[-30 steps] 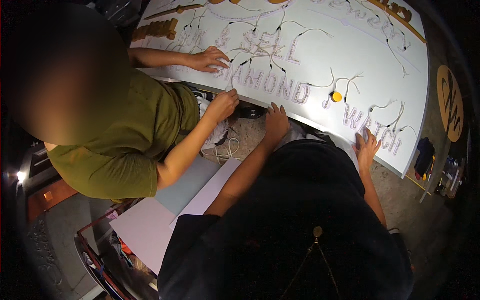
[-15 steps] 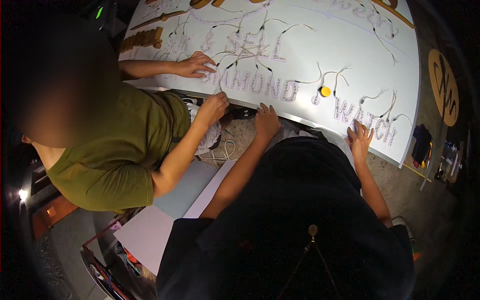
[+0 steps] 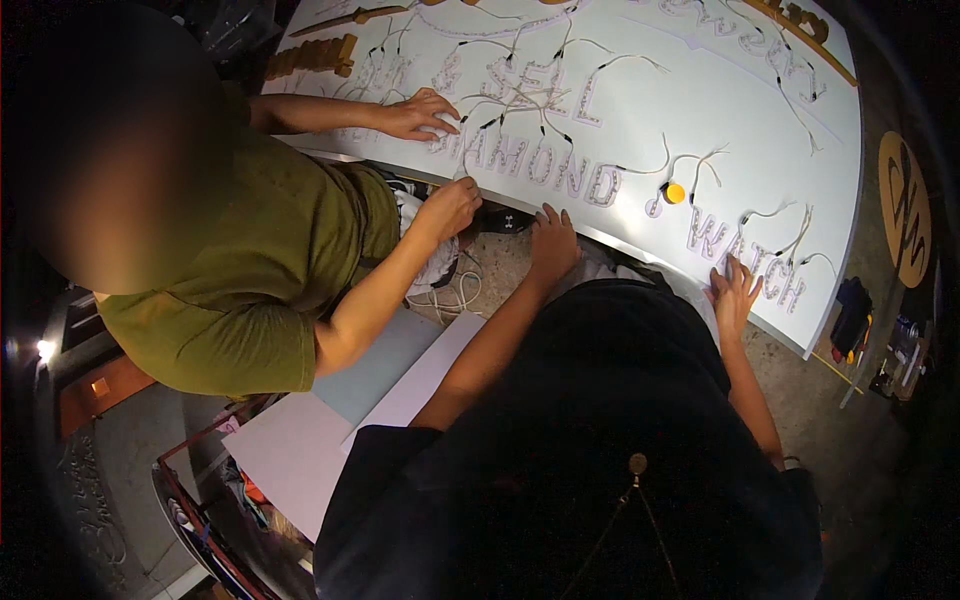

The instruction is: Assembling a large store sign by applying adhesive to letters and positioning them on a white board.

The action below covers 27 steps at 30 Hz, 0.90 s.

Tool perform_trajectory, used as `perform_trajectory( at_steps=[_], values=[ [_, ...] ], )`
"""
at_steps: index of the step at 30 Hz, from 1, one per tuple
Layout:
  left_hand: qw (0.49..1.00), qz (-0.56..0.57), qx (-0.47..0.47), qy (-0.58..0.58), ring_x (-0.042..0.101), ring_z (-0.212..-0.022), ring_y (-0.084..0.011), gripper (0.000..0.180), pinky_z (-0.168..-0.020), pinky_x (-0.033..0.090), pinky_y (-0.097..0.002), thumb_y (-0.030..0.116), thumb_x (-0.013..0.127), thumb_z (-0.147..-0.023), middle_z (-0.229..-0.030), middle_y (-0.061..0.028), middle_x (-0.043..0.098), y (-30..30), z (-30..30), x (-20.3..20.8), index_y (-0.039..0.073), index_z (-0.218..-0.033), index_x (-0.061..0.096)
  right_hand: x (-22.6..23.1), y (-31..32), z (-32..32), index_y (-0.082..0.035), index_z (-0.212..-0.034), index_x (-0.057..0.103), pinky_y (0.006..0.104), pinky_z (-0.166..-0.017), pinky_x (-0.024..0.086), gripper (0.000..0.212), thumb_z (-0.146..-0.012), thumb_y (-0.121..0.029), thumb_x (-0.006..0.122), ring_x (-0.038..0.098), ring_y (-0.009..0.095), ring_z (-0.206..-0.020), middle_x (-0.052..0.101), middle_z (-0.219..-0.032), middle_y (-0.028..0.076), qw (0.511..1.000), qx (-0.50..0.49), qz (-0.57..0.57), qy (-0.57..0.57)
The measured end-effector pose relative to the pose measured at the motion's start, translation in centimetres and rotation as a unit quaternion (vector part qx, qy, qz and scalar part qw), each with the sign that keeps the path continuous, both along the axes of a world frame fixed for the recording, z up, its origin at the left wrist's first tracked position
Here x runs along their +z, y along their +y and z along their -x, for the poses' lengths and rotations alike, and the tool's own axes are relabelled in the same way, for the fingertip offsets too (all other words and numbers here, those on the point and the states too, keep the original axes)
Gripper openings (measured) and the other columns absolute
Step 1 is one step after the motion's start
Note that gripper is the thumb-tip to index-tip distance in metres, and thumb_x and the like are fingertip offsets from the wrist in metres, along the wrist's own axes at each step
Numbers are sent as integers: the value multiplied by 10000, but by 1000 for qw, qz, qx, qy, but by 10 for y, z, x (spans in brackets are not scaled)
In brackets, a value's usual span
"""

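Honestly, touch lightly: right hand [image 3: 735,290] spread by a white light-studded letter [image 3: 737,245], seemingly gripping nothing; left hand [image 3: 553,243] at the white tabletop [image 3: 740,110] edge, can't tell its grip.

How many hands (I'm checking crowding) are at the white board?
4: the wearer's left hand at the board edge, the wearer's right hand farther right, and a co-worker's left hand and right hand farther left. None seems hidden.

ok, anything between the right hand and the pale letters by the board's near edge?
Nothing visible. The right hand has its fingers over one of the pale letters; contact isn't clear. The wires lie mostly beyond them, the yellow cap off to the left.
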<state>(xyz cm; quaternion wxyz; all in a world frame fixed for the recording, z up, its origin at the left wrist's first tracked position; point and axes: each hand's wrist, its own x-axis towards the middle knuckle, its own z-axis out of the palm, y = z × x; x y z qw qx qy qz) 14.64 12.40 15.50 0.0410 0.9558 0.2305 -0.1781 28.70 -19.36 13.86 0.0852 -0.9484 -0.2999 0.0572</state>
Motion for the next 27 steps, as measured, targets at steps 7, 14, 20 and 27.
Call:
perform_trajectory(
  at_steps=[7, 14, 20, 27],
  values=[
    [1000, -1, 6, -11, 450, -1142, -443, 736, -932, 404, -449, 317, 706, -676, -1306, -341, 380, -1, 1, -2, -53, -1263, 461, 0, -1, 2, -145, -995, 689, 555, -1083, 176, 458, -553, -164, 804, 393, 272, -1231, 459, -1330, 60, 1000, -8, -6, -4],
    [1000, 14, 15, -6, 432, -1161, -451, 735, -943, 398, -452, 306, 705, -672, -1310, -344, 374, -1, 0, -1, -56, -1262, 459, -1, -1, 3, -146, -995, 690, 557, -1080, 182, 447, -563, -163, 799, 397, 277, -1227, 470, -1318, 64, 1000, -16, -16, -1],
    [1000, -22, -4, 2, 441, -1157, -411, 767, -920, 432, -433, 375, 715, -703, -1302, -327, 380, -1, 0, -5, -44, -1281, 435, 0, 0, 3, -150, -1002, 690, 555, -1083, 177, 452, -564, -168, 799, 397, 272, -1226, 472, -1315, 61, 1000, -25, -12, 7],
    [1000, -15, 0, 9, 441, -1156, -414, 747, -914, 435, -431, 371, 707, -713, -1294, -331, 385, 0, -1, -5, -54, -1268, 446, 1, 1, 3, -171, -1010, 688, 550, -1085, 178, 465, -559, -173, 799, 389, 257, -1232, 466, -1317, 44, 1000, -22, -4, 3]
  ],
)
